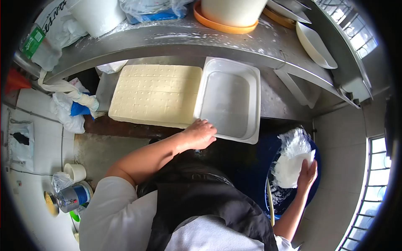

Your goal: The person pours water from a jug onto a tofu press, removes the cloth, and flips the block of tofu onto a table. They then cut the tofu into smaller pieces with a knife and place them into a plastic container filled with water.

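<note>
My left hand (199, 134) is closed at the near left corner of a rectangular steel pan (254, 100), its fingers curled at the rim. Beside the pan, on its left, lies a large cream-coloured slab of tofu (157, 94), scored into strips and dotted with small dimples. Over at the right, my right hand (308, 173) grips the edge of a white scoop-like vessel (289, 169) inside a dark blue tub (261, 167). White splashing water partly hides that vessel's shape.
A steel shelf (176, 46) crosses above the pan, holding a white bucket (97, 19), a pot on an orange saucer (226, 26) and a white dish (316, 46). A pale stick or hose (270, 201) leans in the tub. Containers stand at lower left, including a metal tin (74, 197).
</note>
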Demonstrator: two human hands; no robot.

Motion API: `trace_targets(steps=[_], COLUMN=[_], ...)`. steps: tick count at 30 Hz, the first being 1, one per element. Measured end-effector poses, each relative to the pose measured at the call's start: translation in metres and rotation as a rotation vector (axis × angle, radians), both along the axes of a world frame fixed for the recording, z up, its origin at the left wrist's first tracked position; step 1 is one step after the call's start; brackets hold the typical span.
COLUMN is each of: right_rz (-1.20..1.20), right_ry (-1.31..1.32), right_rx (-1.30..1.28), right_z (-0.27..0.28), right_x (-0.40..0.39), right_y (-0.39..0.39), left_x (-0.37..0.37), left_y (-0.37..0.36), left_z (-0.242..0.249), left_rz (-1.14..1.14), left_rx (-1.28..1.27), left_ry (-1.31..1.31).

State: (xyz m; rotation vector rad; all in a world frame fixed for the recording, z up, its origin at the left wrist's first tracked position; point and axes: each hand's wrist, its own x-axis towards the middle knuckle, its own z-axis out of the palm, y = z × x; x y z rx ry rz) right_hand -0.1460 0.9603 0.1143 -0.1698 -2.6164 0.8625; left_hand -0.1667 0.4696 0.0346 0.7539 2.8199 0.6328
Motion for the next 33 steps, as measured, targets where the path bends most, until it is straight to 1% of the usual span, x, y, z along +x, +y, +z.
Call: trace_targets(steps=[1, 2, 3, 4, 5, 6, 7, 8, 10, 11, 13, 14, 16, 17, 18, 19, 20, 21, 22, 24, 25, 26, 28, 29, 31, 32, 33], right_rz=[0.091, 0.193, 0.268, 0.353, 0.398, 0.492, 0.555, 0.605, 0.663, 0.662, 0.722, 0.723, 0.762, 0.745, 0.742, 0.800, 0.858, 0.882, 0.880, 0.955, 0.971, 0.976, 1.005, 0.971, 0.881, 0.769, 0.707], right_ry=[0.018, 0.006, 0.001, 0.016, -0.053, -0.042, -0.093, -0.110, -0.259, -0.250, -0.378, -0.373, -0.457, -0.434, -0.435, -0.465, -0.494, -0.486, -0.485, -0.490, -0.425, -0.426, -0.396, -0.339, -0.198, -0.252, -0.269], right_rx=[0.073, 0.187, 0.175, 0.274, 0.284, 0.314, 0.333, 0.358, 0.471, 0.479, 0.576, 0.581, 0.758, 0.792, 0.787, 0.886, 0.988, 1.000, 0.997, 1.215, 1.253, 1.249, 1.325, 1.277, 1.171, 1.120, 0.998], right_z=[0.028, 0.060, 0.083, 0.099, 0.117, 0.128, 0.138, 0.142, 0.151, 0.153, 0.153, 0.153, 0.151, 0.149, 0.143, 0.134, 0.130, 0.140, 0.138, 0.130, 0.124, 0.123, 0.123, 0.117, 0.102, 0.106, 0.103], right_x=[-0.002, -0.005, -0.010, -0.018, -0.023, -0.030, -0.036, -0.044, -0.055, -0.060, -0.072, -0.077, -0.084, -0.083, -0.087, -0.093, -0.096, -0.087, -0.085, -0.083, -0.079, -0.076, -0.073, -0.074, -0.081, -0.080, -0.083], right_y=[-0.007, -0.021, -0.039, -0.054, -0.075, -0.092, -0.109, -0.122, -0.152, -0.164, -0.186, -0.197, -0.218, -0.227, -0.235, -0.242, -0.250, -0.267, -0.278, -0.295, -0.300, -0.302, -0.306, -0.296, -0.255, -0.235, -0.205], left_x=[-0.005, -0.010, -0.014, -0.017, -0.023, -0.030, -0.037, -0.045, -0.062, -0.066, -0.072, -0.073, -0.073, -0.074, -0.073, -0.074, -0.073, -0.070, -0.069, -0.049, -0.050, -0.045, -0.039, -0.036, -0.034, -0.034, -0.032], left_y=[0.005, 0.010, 0.015, 0.023, 0.034, 0.044, 0.057, 0.068, 0.086, 0.095, 0.103, 0.101, 0.096, 0.093, 0.089, 0.083, 0.077, 0.070, 0.062, 0.049, 0.050, 0.050, 0.052, 0.052, 0.055, 0.056, 0.057], left_z=[0.000, -0.002, -0.005, -0.009, -0.013, -0.015, -0.013, -0.016, -0.022, -0.015, 0.001, 0.001, -0.008, -0.019, -0.030, -0.041, -0.041, -0.039, -0.038, -0.005, -0.034, -0.030, -0.013, -0.010, -0.013, -0.014, -0.014], left_rz=[-0.011, 0.030, 0.072, 0.067, 0.112, 0.155, 0.191, 0.187, 0.291, 0.291, 0.563, 0.563, 0.576, 0.575, 0.464, 0.353, 0.350, 0.170, -0.010, -0.121, -0.070, -0.068, -0.027, -0.013, 0.014, 0.040, 0.065], left_rx=[0.007, 0.012, 0.017, 0.022, 0.110, 0.198, 0.284, 0.291, 0.487, 0.494, 0.810, 0.814, 0.551, 0.549, 0.499, 0.448, 0.444, 0.286, 0.125, -0.006, -0.066, -0.068, -0.136, -0.104, -0.086, -0.068, -0.031], left_ry=[0.007, -0.028, -0.065, -0.058, -0.044, -0.027, -0.104, -0.094, -0.200, -0.190, -0.469, -0.463, -0.281, -0.281, -0.203, -0.124, -0.123, -0.223, -0.318, -0.431, -0.420, -0.425, -0.366, -0.314, -0.313, -0.303, -0.271])
